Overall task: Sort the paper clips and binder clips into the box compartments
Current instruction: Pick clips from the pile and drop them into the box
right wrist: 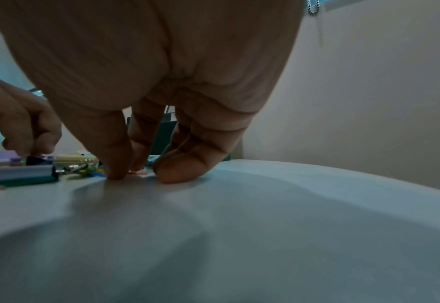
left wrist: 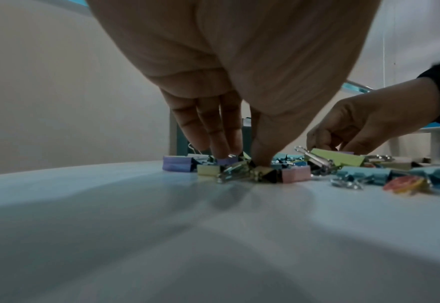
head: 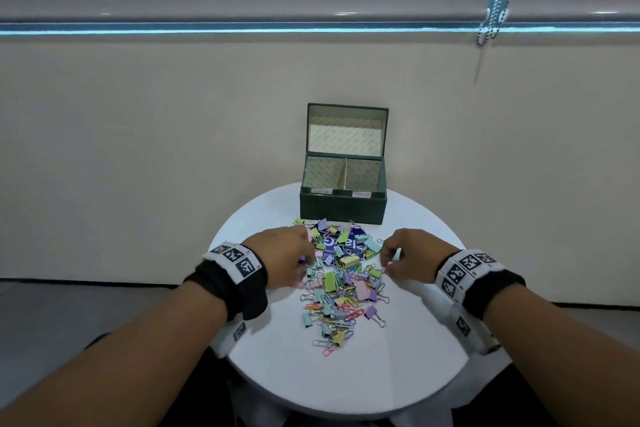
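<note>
Binder clips and paper clips [head: 341,282] lie heaped on the desk [head: 398,374] before the green box [head: 343,204]; light, stiff, snag-prone, best pinched singly by the body; left hand [head: 282,258] fingers [left wrist: 220,147] pinch into the heap, right hand [head: 414,258] pinches a flat pink paper clip [right wrist: 139,173].

Hard to say much about the grips here. The left hand [left wrist: 239,61] has its fingertips [left wrist: 221,151] buried in the heap of pastel binder clips and wire paper clips [head: 341,282], so whether it's pinching one, can't tell. The right hand [right wrist: 148,71] hides whatever small pink thing [right wrist: 138,173] sits under its fingers, too blurry to name. The two white labels [head: 322,191] on the dark green lidded cardboard box [head: 343,208] are too small to read. Both forearms run off the bottom of the head view.
</note>
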The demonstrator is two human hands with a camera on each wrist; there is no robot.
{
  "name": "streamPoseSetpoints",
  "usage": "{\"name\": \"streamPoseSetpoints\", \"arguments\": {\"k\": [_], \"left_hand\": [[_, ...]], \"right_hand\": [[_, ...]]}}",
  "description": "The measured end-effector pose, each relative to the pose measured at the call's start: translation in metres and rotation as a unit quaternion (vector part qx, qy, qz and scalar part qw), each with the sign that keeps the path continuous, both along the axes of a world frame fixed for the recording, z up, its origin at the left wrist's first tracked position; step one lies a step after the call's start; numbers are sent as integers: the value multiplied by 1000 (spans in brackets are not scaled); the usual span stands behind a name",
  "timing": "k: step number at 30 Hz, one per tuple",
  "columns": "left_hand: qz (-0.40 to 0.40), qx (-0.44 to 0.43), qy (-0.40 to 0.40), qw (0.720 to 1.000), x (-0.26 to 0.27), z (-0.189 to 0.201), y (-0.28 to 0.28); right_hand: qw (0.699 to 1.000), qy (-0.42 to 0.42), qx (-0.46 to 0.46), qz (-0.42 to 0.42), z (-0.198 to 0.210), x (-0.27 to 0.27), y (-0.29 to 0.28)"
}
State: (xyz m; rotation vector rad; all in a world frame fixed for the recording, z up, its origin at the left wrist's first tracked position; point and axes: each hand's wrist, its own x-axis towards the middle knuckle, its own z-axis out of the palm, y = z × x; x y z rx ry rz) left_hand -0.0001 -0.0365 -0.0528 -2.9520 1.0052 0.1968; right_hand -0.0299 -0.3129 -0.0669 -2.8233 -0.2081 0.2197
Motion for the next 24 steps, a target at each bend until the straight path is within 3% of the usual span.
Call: {"name": "streamPoseSetpoints", "arguments": {"k": [6,10,13,18,24], "left_hand": [[-45,-60,-7,997,-5,-3,2],[-56,-44,8,997,-4,-5,3],[-58,-49,-29,997,1,-5,0],[-17,-65,-27,997,5,-5,3],[-63,-64,8,996,3,-5,-3]], "right_hand": [[1000,-6,-7,10,1,-3,5],[999,-34,-5,20,-1,-3,7],[997,-69,24,33,-1,-3,5],[994,-5,40,103,5,0,13],[990,-14,1,141,0,10,22]]}}
